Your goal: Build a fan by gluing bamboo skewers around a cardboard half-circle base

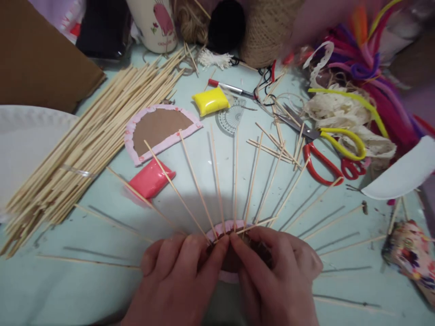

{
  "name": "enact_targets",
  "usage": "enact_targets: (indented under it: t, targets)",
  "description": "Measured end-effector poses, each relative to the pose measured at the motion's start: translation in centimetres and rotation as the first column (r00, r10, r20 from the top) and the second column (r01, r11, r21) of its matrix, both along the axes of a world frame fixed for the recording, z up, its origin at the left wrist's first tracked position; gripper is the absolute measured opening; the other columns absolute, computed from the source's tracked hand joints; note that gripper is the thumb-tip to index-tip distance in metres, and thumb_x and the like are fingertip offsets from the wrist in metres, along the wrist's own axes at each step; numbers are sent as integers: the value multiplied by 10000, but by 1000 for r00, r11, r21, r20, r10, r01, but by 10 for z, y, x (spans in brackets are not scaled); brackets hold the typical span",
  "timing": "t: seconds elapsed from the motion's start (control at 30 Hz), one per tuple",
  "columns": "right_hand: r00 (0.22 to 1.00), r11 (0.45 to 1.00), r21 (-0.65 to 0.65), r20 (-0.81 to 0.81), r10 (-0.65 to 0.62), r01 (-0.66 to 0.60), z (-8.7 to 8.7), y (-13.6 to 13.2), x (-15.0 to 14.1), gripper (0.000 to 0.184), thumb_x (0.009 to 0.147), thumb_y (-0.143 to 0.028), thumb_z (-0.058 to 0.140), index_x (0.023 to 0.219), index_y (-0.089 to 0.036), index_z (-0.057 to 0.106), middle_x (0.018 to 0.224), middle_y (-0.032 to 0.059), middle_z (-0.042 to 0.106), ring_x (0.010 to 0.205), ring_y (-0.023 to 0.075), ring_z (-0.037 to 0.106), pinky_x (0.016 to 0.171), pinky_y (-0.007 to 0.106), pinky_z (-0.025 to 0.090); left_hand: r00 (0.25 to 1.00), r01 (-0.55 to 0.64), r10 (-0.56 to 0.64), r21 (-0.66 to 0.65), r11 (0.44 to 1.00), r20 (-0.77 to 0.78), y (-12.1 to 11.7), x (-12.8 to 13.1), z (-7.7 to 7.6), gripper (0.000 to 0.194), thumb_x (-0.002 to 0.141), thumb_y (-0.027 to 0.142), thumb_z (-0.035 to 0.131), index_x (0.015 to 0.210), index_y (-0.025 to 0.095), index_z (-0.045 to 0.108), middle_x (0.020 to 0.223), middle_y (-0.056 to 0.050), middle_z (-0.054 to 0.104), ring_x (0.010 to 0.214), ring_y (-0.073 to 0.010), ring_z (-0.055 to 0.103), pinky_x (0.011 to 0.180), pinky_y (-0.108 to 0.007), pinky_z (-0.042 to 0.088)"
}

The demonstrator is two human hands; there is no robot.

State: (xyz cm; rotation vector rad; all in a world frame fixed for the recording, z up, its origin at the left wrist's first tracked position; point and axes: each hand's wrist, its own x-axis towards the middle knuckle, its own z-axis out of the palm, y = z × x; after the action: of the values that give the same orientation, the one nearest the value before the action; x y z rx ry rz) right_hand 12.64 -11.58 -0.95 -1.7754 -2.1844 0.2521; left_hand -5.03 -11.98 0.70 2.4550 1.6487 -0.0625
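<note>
Low in the middle of the head view is a brown cardboard piece [233, 260] with a pink patterned rim, largely covered by my hands. Long thin wooden sticks [195, 183] fan outward from it. Across its upper part lies a short wooden stick [261, 223]. My left hand [181, 276] is closed, its thumb and forefinger pinching the left end of this short stick. With fingers curled, my right hand [282, 271] presses and grips the same stick further right. Both thumbs nearly meet over the cardboard. The undersides of my fingers are hidden.
A pink-edged cardboard half-circle [159, 129], a red packet [151, 179] and a yellow packet [211, 101] lie beyond the fan. A stick bundle [98, 145] is left; scissors [312, 132] and lace [336, 113] are right. Twine [267, 31] stands behind.
</note>
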Motion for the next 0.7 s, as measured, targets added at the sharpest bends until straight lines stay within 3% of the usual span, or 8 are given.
enact_targets:
  t: [0.3,0.47,0.57,0.7]
  targets:
    - [996,997,83,-86,8,-1,4,4,-8,244,870,-159,536,968,-294,715,999,50,614,919,219,467,812,397,307,994,-2,-13,126,992,112,2,-5,-8,464,869,131,538,1273,350,604,926,-46,536,856,-200,440,742,-352,357]
    - [998,998,68,-61,20,-16,4,1,-7,181,879,-182,588,968,-269,719,1027,50,616,963,227,453,844,406,282,967,-97,26,272,957,252,7,-10,-3,272,916,178,483,999,278,722,869,-46,557,824,-197,414,708,-332,279]
    - [999,995,93,-32,24,-21,3,0,-7,180,872,-187,607,975,-276,724,1037,49,612,967,225,441,847,405,269,958,-71,-25,321,944,286,1,-8,-1,291,914,147,456,850,243,724,864,-44,582,834,-191,428,727,-339,284]
    - [999,992,121,-1,38,-37,1,-1,-7,187,858,-170,610,953,-274,733,1033,50,605,977,225,430,856,409,263,949,-18,-101,369,929,299,-15,-4,-7,275,921,132,471,878,232,723,870,-36,606,844,-177,451,761,-333,298]
